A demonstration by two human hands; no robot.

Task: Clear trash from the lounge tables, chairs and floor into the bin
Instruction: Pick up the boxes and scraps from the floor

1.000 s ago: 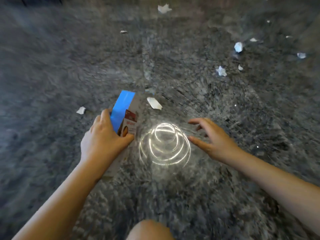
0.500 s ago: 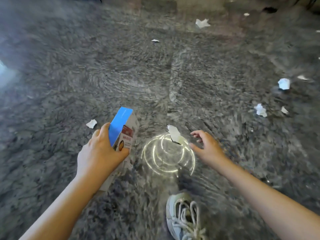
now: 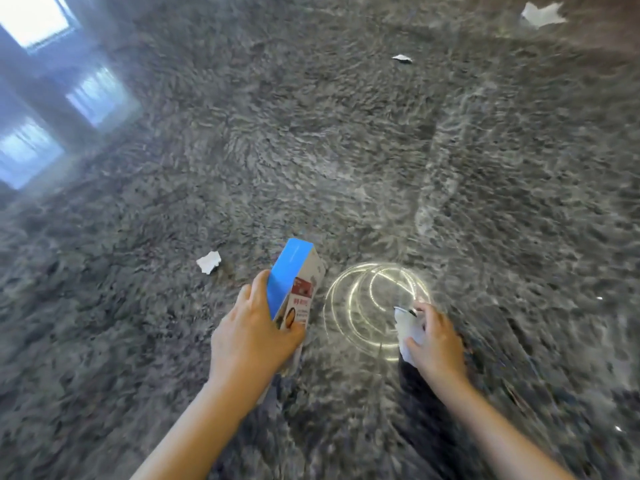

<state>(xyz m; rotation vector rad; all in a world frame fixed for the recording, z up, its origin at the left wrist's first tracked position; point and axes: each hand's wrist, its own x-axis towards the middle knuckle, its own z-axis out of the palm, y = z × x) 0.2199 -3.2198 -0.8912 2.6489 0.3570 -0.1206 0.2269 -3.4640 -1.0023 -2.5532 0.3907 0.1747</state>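
One paper scrap (image 3: 409, 328) now in right hand (image 3: 437, 342).

The lower end of the carton (image 3: 300, 271) was hidden behind the left hand (image 3: 252, 336), and the print on its face was too blurred to read. The paper scrap (image 3: 406, 323) was partly covered by the right hand (image 3: 437, 341), so its full outline could not be told. The left forearm (image 3: 194, 431) and right forearm (image 3: 495, 427) were cut off by the bottom edge. The carpet (image 3: 346, 150) was smeared by blur at lower right. The bright patches (image 3: 38, 15) at upper left were hazy and cut by the edge. The far small scrap (image 3: 401, 58) was too small to identify.
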